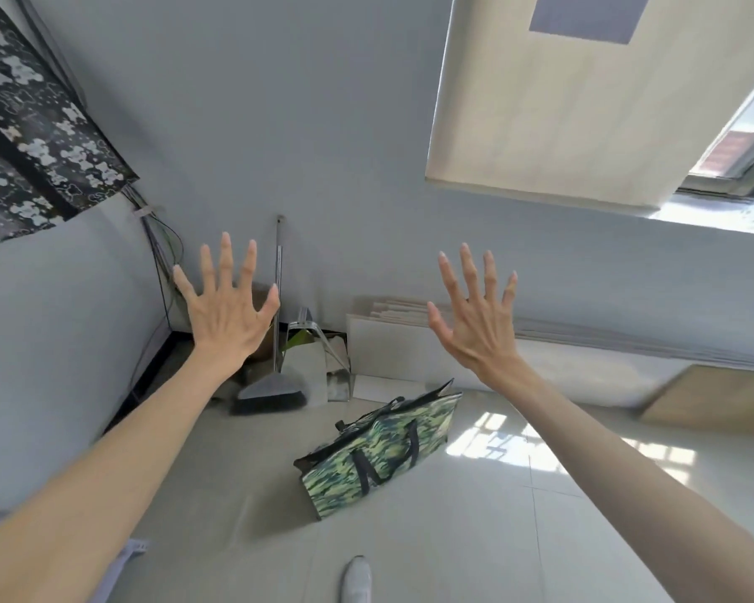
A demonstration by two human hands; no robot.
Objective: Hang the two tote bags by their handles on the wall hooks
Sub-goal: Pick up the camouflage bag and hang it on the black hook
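Observation:
A green camouflage tote bag [382,450] with dark handles stands upright on the tiled floor, low in the middle of the view. A black tote bag [31,137] printed with white bears hangs against the left wall at the upper left; its handles and any hook are out of frame. My left hand [225,313] is raised in front of the wall corner, fingers spread, holding nothing. My right hand [475,317] is raised beside it, also spread and empty, above and right of the camouflage bag. No wall hook is visible.
A broom [275,341] and a metal dustpan [318,367] lean in the corner. Flat white boards [392,341] rest against the far wall. A cream roller blind [584,102] covers the window at upper right. Cables [162,254] run down the corner. A shoe tip [357,578] shows below.

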